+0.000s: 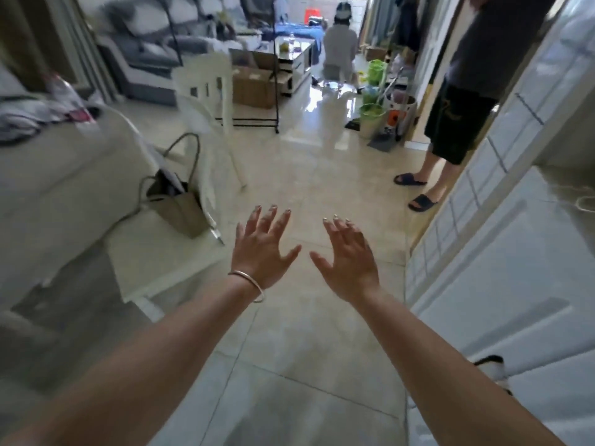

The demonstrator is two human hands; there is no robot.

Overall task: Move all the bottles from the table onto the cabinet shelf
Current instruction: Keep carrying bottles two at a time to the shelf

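Both hands empty, held out over the floor. My left hand (262, 249), with a thin bangle (249, 283) at the wrist, is spread wide, fingers straight and apart, holding nothing. My right hand (349, 260), just beside it with a gap between the thumbs, is likewise open flat and holds nothing. Under both is bare tiled floor (306, 365).

Left of the left hand stands a white chair (206, 101) with a grey tote bag (178, 201) on its seat; further left is a pale covered surface (64, 175) with loose cloth on top. Right of the right hand runs a white panelled door (502, 252), and beyond it a bystander (463, 98) in dark shorts and sandals.

The bottles: none near the hands. Far beyond the left hand, a low counter (294, 64) carries what looks like one clear bottle (292, 43), too small and blurred to be sure; someone (339, 49) kneels beside it. The cabinet shelf is not in view.

Step in hand, as I judge it: approach with free hands. To do it well I would walk between chair and bystander, keep the arms clear of the bag handles, and take each bottle round its body, upright.

No legible writing; a faint mark on the shorts cannot be read.
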